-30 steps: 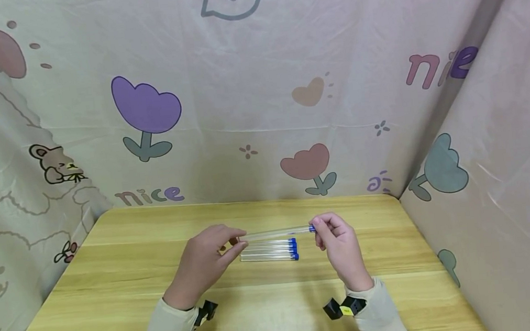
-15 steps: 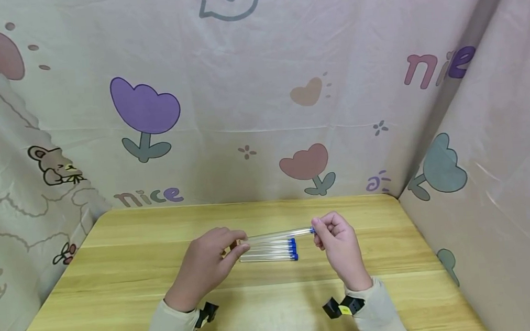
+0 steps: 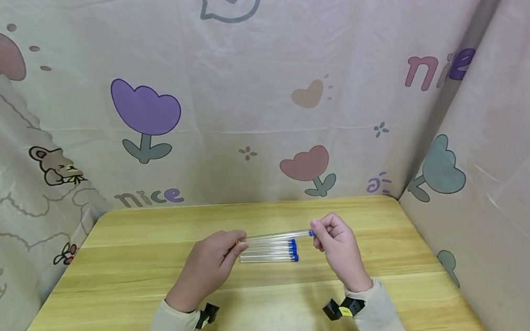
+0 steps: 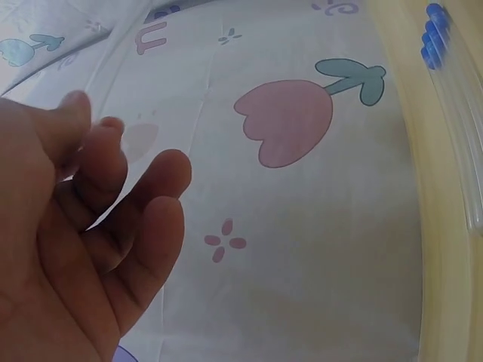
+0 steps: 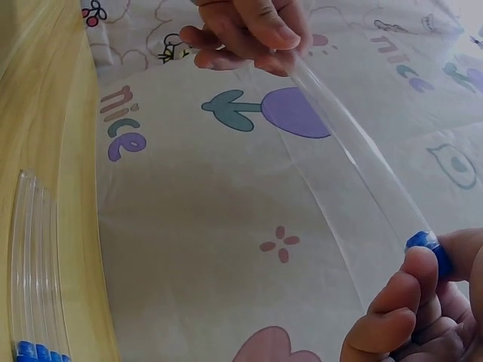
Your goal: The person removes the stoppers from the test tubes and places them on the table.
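A clear test tube (image 3: 276, 236) lies nearly level between my two hands, raised above the table in the right wrist view. My left hand (image 3: 210, 259) pinches its bare end between thumb and index finger, the other fingers loosely bent (image 4: 155, 256). At the other end, my right hand (image 3: 340, 248) pinches the blue cap (image 5: 429, 250) with thumb and fingertips. Just in front of the held tube, several more capped test tubes (image 3: 268, 256) lie side by side on the table, blue caps toward the right.
The wooden table (image 3: 115, 294) stretches around both hands to its far edge. Behind and at both sides hangs a pale printed curtain (image 3: 234, 84) with flowers and lettering. A black wrist camera (image 3: 206, 315) sits on the left sleeve, another camera (image 3: 336, 309) on the right.
My left thumb and index finger have come together on the tube's bare end, where a gap showed before. The right hand stays at the cap, and the tubes on the table have not moved.
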A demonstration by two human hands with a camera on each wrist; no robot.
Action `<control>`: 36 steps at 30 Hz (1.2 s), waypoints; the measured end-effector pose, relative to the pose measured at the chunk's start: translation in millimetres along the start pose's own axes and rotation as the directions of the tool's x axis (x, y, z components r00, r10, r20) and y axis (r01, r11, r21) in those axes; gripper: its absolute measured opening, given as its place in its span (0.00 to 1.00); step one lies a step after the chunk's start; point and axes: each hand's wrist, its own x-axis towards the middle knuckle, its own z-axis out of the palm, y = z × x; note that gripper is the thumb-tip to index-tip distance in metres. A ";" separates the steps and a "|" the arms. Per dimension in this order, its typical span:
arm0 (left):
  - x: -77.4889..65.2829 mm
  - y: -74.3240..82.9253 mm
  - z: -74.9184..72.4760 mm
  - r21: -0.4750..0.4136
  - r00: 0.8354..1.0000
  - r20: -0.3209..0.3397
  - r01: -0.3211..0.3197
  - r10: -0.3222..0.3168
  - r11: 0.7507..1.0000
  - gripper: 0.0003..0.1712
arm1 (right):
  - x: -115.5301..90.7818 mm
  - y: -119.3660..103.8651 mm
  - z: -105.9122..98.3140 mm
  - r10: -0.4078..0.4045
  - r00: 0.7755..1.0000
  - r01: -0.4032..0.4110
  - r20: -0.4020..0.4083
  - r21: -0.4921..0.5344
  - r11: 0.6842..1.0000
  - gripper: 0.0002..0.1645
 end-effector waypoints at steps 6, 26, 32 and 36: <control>0.4 1.6 0.0 -0.029 0.999 0.024 0.044 -0.044 0.999 0.07 | 0.2 -0.2 -0.6 -0.030 0.999 0.029 0.031 0.025 0.999 0.12; 3.8 4.5 -5.1 -0.125 0.993 -0.043 0.107 -0.113 0.986 0.17 | 2.8 2.3 -3.3 -0.058 0.997 0.053 0.058 0.073 0.996 0.12; 4.9 6.1 -4.6 -0.097 0.988 -0.021 0.153 -0.156 0.983 0.19 | 3.7 2.1 -4.2 -0.044 0.999 0.041 0.029 0.083 0.996 0.12; 5.6 5.6 -3.8 -0.077 0.985 -0.025 0.170 -0.173 0.982 0.18 | 4.1 1.2 -4.3 -0.035 0.999 0.033 0.027 0.077 0.996 0.12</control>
